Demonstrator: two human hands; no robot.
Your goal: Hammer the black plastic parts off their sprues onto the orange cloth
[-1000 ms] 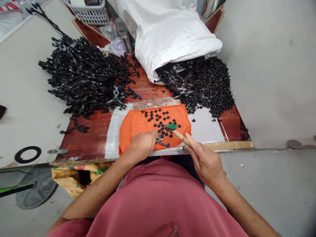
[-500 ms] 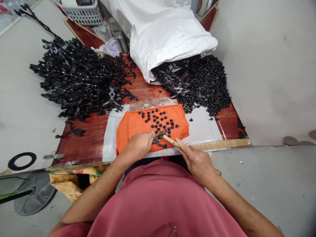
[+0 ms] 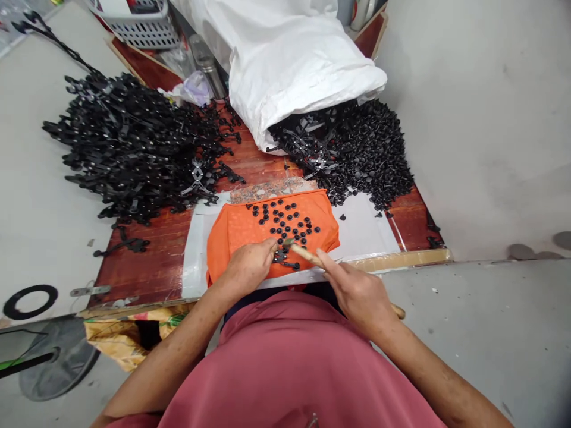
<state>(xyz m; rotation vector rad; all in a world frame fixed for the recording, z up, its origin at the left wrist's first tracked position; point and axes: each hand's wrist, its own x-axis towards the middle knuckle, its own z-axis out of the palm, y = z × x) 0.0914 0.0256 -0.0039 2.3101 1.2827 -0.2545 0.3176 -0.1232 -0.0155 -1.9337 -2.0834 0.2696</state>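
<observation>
Hammer (image 3: 306, 254) gripped in the right hand (image 3: 362, 296), head (image 3: 289, 242) near the linkage (image 3: 281, 257) on orange cloth (image 3: 218, 238); can't tell if the left hand (image 3: 250, 266) is pinching anything.

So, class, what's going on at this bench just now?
A person's right hand grips a wooden-handled hammer, its head low over an orange cloth. Close by, the left hand is at a linked black part; whether it holds it is unclear. Small round black pieces dot the cloth. Farther back lie a heap of linked parts and a white sack.
</observation>
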